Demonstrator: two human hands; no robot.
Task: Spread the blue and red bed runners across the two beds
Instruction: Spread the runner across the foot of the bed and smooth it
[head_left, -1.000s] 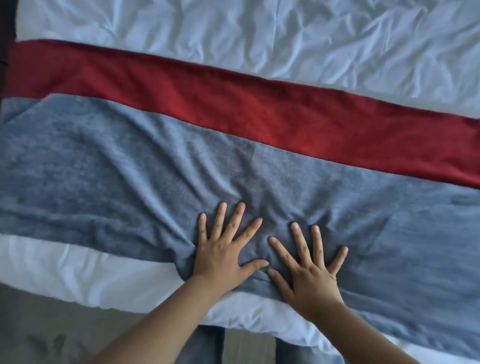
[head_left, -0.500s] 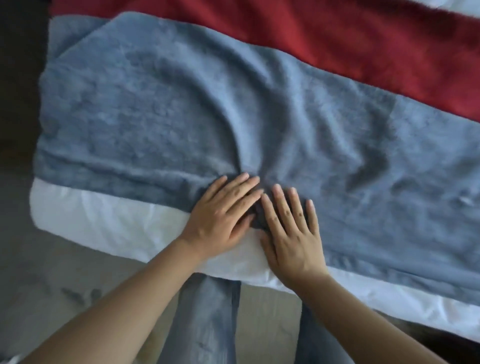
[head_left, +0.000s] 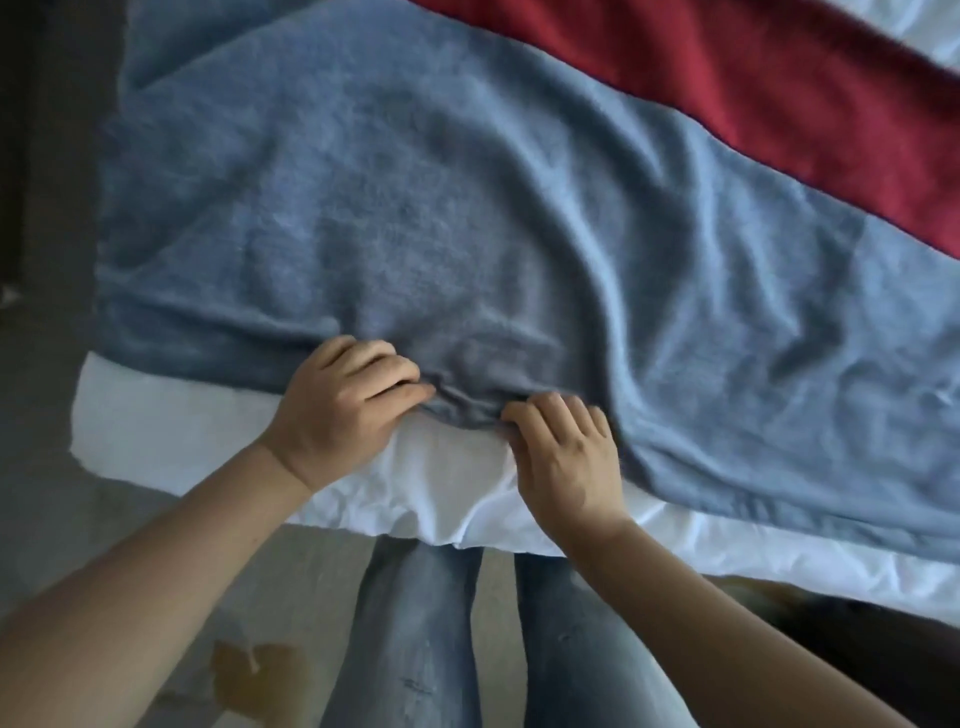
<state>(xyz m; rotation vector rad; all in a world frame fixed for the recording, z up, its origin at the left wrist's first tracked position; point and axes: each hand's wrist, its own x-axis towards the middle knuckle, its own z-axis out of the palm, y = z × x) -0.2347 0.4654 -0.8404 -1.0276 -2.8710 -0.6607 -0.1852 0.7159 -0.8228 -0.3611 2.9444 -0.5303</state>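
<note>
The blue bed runner (head_left: 467, 208) lies wrinkled across the white bed (head_left: 156, 431), filling most of the view. Beyond it, at the upper right, the red bed runner (head_left: 779, 88) runs alongside it. My left hand (head_left: 343, 410) is curled on the blue runner's near edge, pinching a bunched fold. My right hand (head_left: 566, 452) grips the same edge just to the right, fingers bent into the cloth. The bunch of fabric sits between the two hands, with white sheet showing below it.
The bed's near edge runs from lower left to lower right. My legs in blue jeans (head_left: 415, 639) stand against it. Grey floor (head_left: 47, 467) lies to the left, with a brownish stain (head_left: 249, 670) near my feet.
Both hands went from flat with spread fingers on the blue runner to closed on its near edge, drawing the cloth toward me. The view has shifted down and left.
</note>
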